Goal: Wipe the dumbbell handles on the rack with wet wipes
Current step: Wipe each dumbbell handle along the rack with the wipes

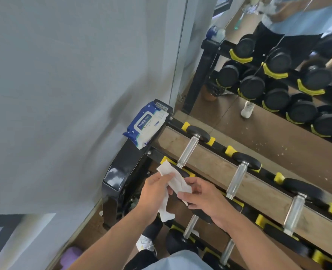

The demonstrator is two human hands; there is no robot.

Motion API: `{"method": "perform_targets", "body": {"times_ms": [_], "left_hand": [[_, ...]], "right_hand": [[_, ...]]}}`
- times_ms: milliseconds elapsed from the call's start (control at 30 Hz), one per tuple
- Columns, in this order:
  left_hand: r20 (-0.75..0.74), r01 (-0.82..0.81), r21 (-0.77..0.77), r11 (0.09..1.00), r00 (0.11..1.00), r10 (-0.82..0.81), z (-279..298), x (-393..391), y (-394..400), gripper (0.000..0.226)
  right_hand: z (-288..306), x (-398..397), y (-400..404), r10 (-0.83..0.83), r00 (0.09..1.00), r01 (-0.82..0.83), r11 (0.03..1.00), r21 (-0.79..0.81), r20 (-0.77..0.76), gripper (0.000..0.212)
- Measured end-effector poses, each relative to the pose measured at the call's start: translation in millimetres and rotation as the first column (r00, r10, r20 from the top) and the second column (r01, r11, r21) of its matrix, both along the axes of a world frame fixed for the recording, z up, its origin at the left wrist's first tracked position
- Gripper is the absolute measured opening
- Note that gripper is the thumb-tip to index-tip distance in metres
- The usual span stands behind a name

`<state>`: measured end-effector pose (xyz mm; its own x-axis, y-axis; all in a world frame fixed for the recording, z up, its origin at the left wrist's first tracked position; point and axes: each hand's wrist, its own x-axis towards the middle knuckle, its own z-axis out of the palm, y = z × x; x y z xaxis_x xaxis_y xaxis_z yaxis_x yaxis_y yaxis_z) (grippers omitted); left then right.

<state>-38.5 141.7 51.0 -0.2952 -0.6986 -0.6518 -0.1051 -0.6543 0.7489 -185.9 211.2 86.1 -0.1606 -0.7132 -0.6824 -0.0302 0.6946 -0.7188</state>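
A white wet wipe [175, 182] is stretched between both hands above the rack's left end. My left hand [154, 193] grips its upper part, and a loose tail hangs below the palm. My right hand [202, 197] pinches the wipe's other end between thumb and fingers. The black dumbbell rack [122, 172] carries black dumbbells in yellow cradles. Their silver handles run across the top tier: the nearest handle [188, 151], a second handle [237, 180] and a third handle [294, 213]. A blue and white wipes pack [146, 124] lies on the rack's top left corner.
A grey wall stands close on the left. A mirror behind the rack reflects dumbbells [278, 61] and a person's legs. Lower-tier handles [190, 224] sit under my right wrist. A purple object [70, 257] lies on the wooden floor at lower left.
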Motion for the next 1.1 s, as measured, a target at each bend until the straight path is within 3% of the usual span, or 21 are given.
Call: {"method": "perform_targets", "body": {"times_ms": [133,200,467,633,800,933,1100], "left_hand": [[0.074,0.07,-0.111,0.991,0.995,-0.062,5.2,-11.8,16.8,0.038],[0.061,0.059,-0.157,0.986,0.997,-0.05,4.5,-16.4,27.6,0.03],[0.033,-0.028,-0.088,0.996,0.999,0.031,2.1,-31.2,66.3,0.036],[0.074,-0.072,-0.071,0.995,0.994,0.077,17.2,-47.8,86.3,0.026],[0.037,-0.202,0.165,0.965,0.979,0.198,16.0,-53.0,82.5,0.07],[-0.028,-0.201,0.073,0.977,0.979,0.203,9.4,-54.0,69.0,0.024],[0.003,-0.115,0.016,0.993,0.993,0.115,-7.2,-48.4,40.9,0.02]], "right_hand": [[-5.4,-16.4,12.6,-0.08,0.992,0.082,0.997,-0.008,0.093,0.035],[-6.3,-25.6,21.0,-0.126,0.978,0.13,0.991,-0.014,0.164,0.026],[-8.9,-59.4,45.4,-0.294,0.881,0.3,0.953,0.043,0.37,0.027],[-2.2,-76.9,54.6,-0.154,0.924,0.193,0.978,-0.082,0.35,0.018],[9.9,-91.0,52.0,-0.012,0.953,0.044,0.994,-0.098,0.304,0.013],[6.2,-93.1,41.3,-0.053,0.946,0.062,0.998,-0.018,0.32,0.011],[-18.0,-81.8,20.7,-0.244,0.909,0.21,0.968,0.134,0.338,0.014]]}}
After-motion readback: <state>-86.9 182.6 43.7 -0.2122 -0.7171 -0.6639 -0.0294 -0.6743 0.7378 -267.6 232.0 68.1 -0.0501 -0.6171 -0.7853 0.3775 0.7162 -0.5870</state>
